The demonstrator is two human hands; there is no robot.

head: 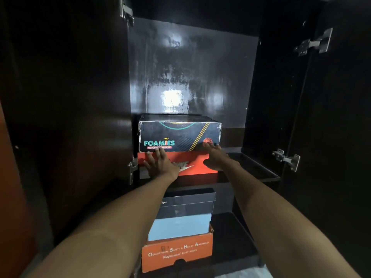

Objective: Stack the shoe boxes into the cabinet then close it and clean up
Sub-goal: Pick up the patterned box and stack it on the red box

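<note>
A dark Foamies shoe box [180, 133] sits on a red Nike shoe box [196, 160] on the upper shelf of the open dark cabinet. My left hand [159, 163] presses flat, fingers straight, on the red box's front, its fingertips reaching the lower edge of the Foamies box. My right hand [217, 158] lies with straight fingers at the right front corner of both boxes. On the shelf below, a black box [190, 205] tops a light blue box [180, 227], which tops an orange safety-shoe box [176, 255].
Both cabinet doors stand open, the left door [66, 117] and the right door [337, 117], with metal hinges on each side. Bare shelf [255, 167] lies to the right of the upper stack. The lower shelf [234, 237] also shows bare surface to the right.
</note>
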